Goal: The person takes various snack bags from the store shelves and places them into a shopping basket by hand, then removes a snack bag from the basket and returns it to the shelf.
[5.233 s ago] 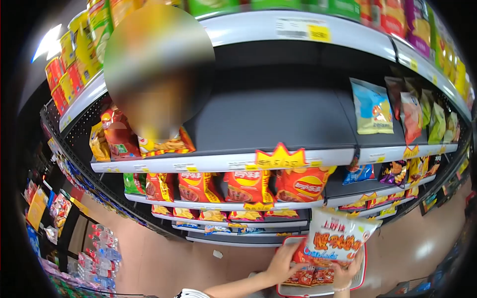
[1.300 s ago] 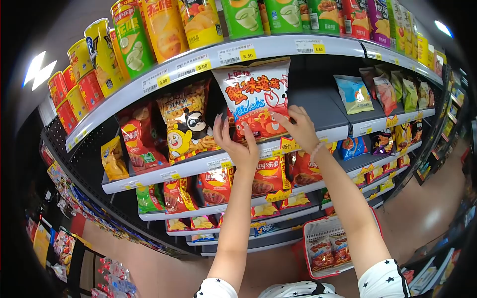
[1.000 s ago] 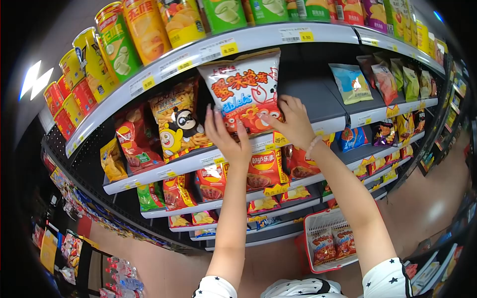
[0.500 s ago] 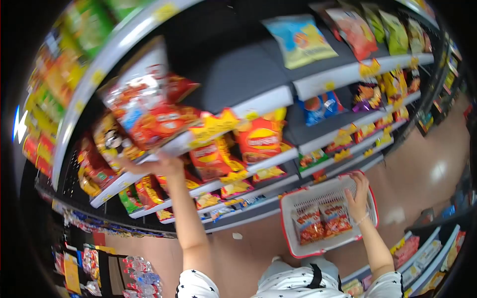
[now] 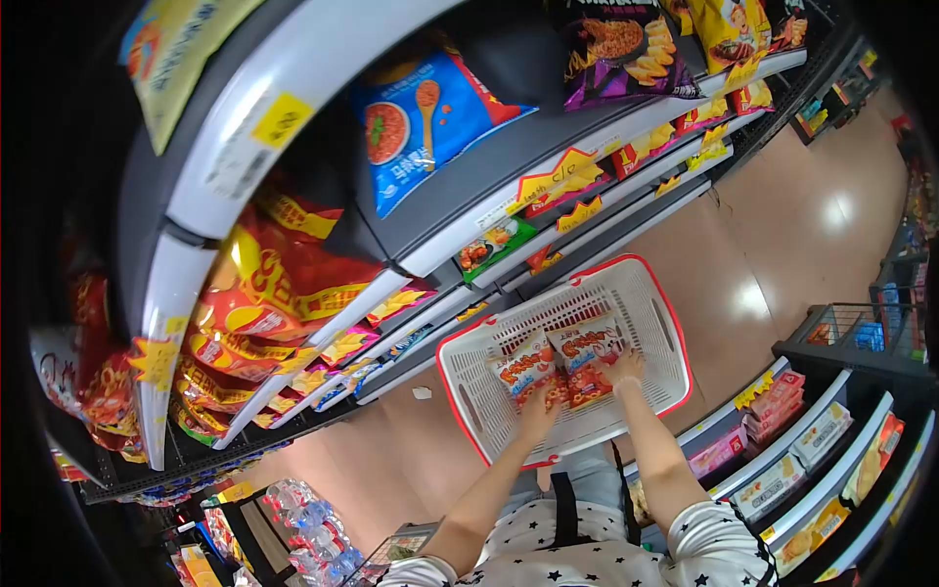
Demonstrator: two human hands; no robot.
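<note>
A white plastic shopping basket with a red rim is in front of my body. Two snack bags lie side by side inside it: a left snack bag and a right snack bag, both white and red with orange lettering. My left hand is down in the basket, its fingers closed at the lower edge of the left bag. Along the right side of the other bag, my right hand has its fingers closed on that bag's edge. Parts of both bags are hidden by my fingers.
Shelves curve along the left, bearing a blue snack bag, a purple-black bag and red bags. On the lower right, another shelf holds pink packs. Bottled drinks stand at the bottom left; tiled floor shows beyond the basket.
My left hand has left the shelf edge and moved into the basket. My right hand has come off the basket's rim onto a bag. The view has shifted closer to the blue bag.
</note>
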